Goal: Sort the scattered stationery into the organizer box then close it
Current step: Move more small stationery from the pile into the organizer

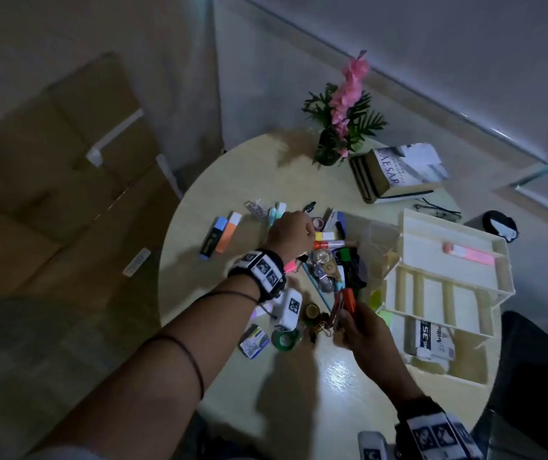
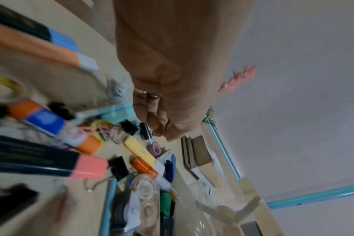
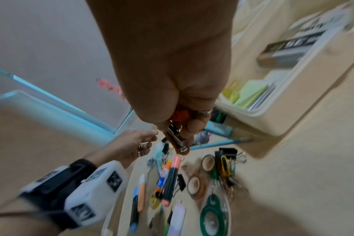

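Right now, an orange stapler remover (image 3: 177, 140) is pinched in the grip of the right hand (image 1: 364, 330), with fingers curled round its top, and it is held up above the heap of stationery. The left hand (image 1: 291, 232) is held over the far side of the heap, its fingers loosely bent above a yellow highlighter (image 2: 139, 150); nothing is seen held in it. Markers, tape rolls, black clips and a green tape ring (image 1: 284, 340) are spread over the round tabletop (image 1: 299, 410). A blue highlighter (image 1: 212, 238) and an orange highlighter (image 1: 229, 231) are laid side by side, apart from the heap on the left. The organizer box (image 1: 448, 293) is seen open at the right of the heap, with a pink highlighter (image 1: 468, 255) in its top tray and green sticky notes (image 3: 251, 94) in a lower part. Books (image 1: 398, 172) and a pink flower plant (image 1: 344, 111) are kept at the far edge.
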A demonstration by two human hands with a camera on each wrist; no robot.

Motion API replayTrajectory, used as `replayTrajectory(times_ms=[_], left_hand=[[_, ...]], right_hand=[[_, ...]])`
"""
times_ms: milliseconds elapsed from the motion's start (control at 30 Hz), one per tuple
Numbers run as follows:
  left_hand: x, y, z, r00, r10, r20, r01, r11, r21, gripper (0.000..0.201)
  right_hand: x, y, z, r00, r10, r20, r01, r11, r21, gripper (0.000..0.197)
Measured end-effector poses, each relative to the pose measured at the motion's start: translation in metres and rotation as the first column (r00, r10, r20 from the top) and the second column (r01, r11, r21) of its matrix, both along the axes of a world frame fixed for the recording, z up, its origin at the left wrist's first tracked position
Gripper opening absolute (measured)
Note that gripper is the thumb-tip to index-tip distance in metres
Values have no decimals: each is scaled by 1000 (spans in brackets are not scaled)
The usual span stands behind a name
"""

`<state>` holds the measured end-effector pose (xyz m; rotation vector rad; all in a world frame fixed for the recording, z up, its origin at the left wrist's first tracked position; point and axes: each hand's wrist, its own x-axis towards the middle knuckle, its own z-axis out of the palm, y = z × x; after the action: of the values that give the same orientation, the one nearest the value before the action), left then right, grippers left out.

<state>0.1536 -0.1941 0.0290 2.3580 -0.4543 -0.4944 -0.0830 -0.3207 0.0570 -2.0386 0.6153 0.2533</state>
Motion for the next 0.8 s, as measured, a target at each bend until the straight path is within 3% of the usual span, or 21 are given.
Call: replayTrajectory(times_ms=[133,267,367,600,800], left_hand=[[18,-52,-11,995,-51,87,39,990,135,20],[21,-75,-24,987,-101,128,65,964,256,31],[23,-81,-33,982,-85,167,38,962,269,29],[30,-88,-30,982,-96,161,39,945,326,36],[32,-97,-28,980,-109,168,45,936,348,34]], right_hand=[[-36,-24,8,996,-84,10,84,988,-129,7],[-70,-46,12,971,-237,-20,232,963,-138,11],[-89,-59,18,935,-354,-3,349,926,-143,7],[-114,-71,10,833,-553,-24,554,833,7,20],[-111,-76,10,814,-578,-60,580,805,123,22]])
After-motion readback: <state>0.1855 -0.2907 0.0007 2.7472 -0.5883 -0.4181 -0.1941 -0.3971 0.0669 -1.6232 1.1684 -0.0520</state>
